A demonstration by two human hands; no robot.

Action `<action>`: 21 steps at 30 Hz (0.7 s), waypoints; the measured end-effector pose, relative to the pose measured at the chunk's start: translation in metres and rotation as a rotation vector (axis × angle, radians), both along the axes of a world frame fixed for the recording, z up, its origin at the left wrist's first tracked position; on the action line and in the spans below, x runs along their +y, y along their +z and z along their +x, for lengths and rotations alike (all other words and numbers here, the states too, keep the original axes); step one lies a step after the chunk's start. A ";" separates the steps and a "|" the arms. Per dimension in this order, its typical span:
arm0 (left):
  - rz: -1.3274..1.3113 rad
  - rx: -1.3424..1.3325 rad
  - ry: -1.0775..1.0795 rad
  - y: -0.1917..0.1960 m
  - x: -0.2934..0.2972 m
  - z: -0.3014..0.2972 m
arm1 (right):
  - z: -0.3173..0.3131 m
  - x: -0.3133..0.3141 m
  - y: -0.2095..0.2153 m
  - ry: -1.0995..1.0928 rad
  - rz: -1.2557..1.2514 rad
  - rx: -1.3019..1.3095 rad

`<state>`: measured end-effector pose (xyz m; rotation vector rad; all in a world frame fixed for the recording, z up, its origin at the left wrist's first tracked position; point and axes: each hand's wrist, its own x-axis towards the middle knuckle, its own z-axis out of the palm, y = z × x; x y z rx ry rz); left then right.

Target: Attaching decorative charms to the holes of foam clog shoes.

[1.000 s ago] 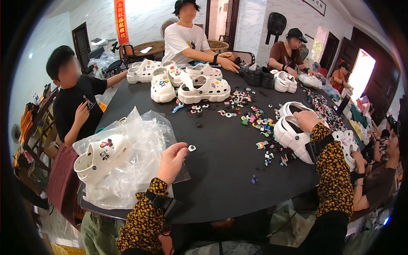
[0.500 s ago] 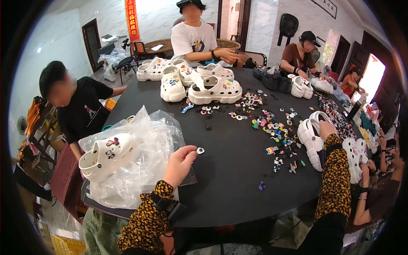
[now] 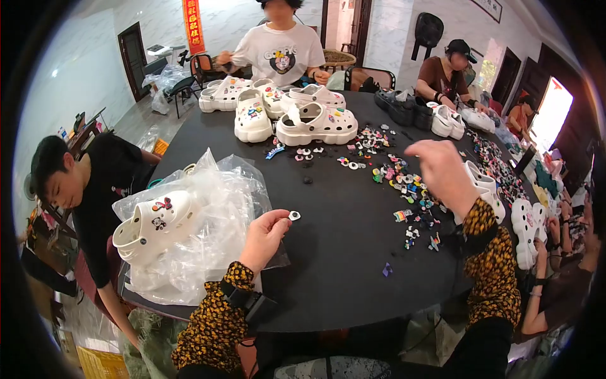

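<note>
Thumb and fingertip of the left hand [image 3: 263, 239] pinch a small white-and-black charm [image 3: 294, 215] over the flat black counter [image 3: 353, 278], probably edge-wise because it is tiny; the right hand [image 3: 443, 174], loosely bent, hangs near scattered multicoloured charms [image 3: 413, 192], its grip unclear.

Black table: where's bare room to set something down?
Bare: middle of the black table, between left hand and charm pile, down to the near edge, bar one purple charm. Crowded: white clogs at the far side, pile and right hand at right, plastic bag at left.
</note>
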<state>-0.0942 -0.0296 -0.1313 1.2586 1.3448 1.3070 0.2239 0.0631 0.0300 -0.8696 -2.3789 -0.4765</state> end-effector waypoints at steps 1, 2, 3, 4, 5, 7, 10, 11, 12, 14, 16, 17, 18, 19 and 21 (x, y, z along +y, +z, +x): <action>-0.003 -0.006 0.003 -0.001 -0.001 -0.001 | -0.023 -0.021 0.006 0.094 0.010 0.011; 0.001 -0.021 -0.024 -0.002 0.006 0.004 | -0.033 -0.040 0.011 0.166 0.018 -0.002; -0.008 -0.018 -0.031 -0.003 0.006 0.004 | -0.046 -0.054 0.012 0.268 0.017 0.001; 0.009 -0.037 0.000 0.000 0.002 0.002 | -0.058 -0.074 0.020 0.368 0.034 0.012; 0.019 -0.059 0.027 -0.001 0.000 0.001 | -0.068 -0.092 0.025 0.465 0.044 0.021; 0.031 -0.044 0.059 0.005 -0.006 0.008 | -0.085 -0.124 0.036 0.565 0.097 0.134; -0.016 -0.245 0.000 -0.003 0.002 0.002 | -0.108 -0.171 0.039 0.465 0.069 0.427; -0.080 -0.120 0.056 -0.001 0.006 0.006 | -0.114 -0.191 0.044 0.215 -0.048 0.464; -0.036 -0.116 0.024 0.003 0.008 0.010 | -0.121 -0.171 0.019 0.908 0.101 0.633; 0.005 -0.107 0.022 0.001 0.005 0.000 | -0.121 -0.174 0.022 0.776 0.351 0.474; -0.001 -0.084 0.029 0.001 0.006 -0.002 | -0.115 -0.194 0.023 0.675 0.195 0.506; -0.003 -0.077 0.031 0.003 0.006 -0.001 | -0.111 -0.195 0.022 0.681 0.222 0.511; -0.009 -0.075 0.018 0.003 0.006 0.000 | -0.106 -0.196 0.021 0.686 0.257 0.516; -0.002 -0.090 0.019 0.004 0.007 0.001 | -0.102 -0.196 0.021 0.691 0.295 0.520; 0.009 -0.100 -0.003 0.007 0.009 0.004 | -0.094 -0.196 0.020 0.695 0.380 0.523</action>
